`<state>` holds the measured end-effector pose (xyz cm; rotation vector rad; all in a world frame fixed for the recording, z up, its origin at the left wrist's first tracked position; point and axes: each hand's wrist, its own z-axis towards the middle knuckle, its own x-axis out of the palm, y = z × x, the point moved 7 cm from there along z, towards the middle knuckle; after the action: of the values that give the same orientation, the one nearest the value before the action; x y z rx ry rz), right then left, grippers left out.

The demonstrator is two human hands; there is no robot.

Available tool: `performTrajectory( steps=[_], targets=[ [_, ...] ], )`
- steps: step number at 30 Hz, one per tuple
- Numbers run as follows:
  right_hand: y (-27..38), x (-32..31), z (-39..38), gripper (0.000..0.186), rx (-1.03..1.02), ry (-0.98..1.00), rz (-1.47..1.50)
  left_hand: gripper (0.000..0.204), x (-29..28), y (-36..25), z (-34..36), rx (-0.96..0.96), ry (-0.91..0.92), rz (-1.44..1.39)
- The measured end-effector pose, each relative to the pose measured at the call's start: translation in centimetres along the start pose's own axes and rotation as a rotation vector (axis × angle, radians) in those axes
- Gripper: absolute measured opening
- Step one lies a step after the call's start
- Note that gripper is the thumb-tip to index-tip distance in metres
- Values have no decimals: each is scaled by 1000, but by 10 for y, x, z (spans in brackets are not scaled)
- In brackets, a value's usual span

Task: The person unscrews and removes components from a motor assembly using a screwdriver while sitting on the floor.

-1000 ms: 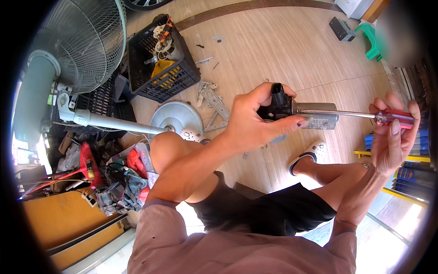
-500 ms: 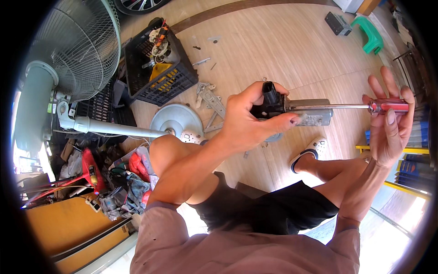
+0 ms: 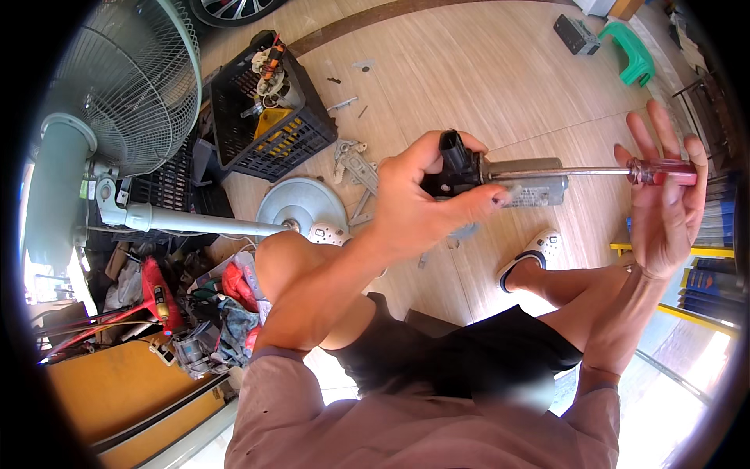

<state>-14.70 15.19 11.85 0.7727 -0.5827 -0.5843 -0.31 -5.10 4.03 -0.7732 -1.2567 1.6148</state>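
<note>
My left hand (image 3: 414, 195) is wrapped round a motor unit with a black plastic housing and connector (image 3: 457, 164) and a silver cylindrical body (image 3: 531, 195). A screwdriver's long metal shaft (image 3: 578, 171) lies across the motor, its tip at the black housing. My right hand (image 3: 660, 207) holds the red handle (image 3: 660, 172) between thumb and fingers, with some fingertips raised behind it. Both hands are held out above my legs (image 3: 547, 297) and the tiled floor.
A standing fan (image 3: 125, 86) is at left, beside a black crate (image 3: 305, 137) of parts and a cluttered pile (image 3: 234, 320). Metal brackets (image 3: 355, 168) lie on the floor. A boxy device (image 3: 576, 34) and green stool (image 3: 633, 51) sit at upper right, a yellow rack (image 3: 695, 313) at right.
Both hands, motor and screwdriver have moved slightly up, the motor also leftward. My right hand's upper fingers have straightened and risen above the handle.
</note>
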Motion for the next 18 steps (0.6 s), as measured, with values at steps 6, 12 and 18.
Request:
performTrajectory(
  steps=[6,12,18],
  targets=[
    [15,-25,-6,43,13,104,-191,42,1,2,3,-74,-2,-70],
    [8,-26,-5,41,38,38,-273,42,3,5,2,-86,6,-68],
    [1,-11,-2,42,66,12,14,42,-3,-1,-1,3,5,41]
  ],
)
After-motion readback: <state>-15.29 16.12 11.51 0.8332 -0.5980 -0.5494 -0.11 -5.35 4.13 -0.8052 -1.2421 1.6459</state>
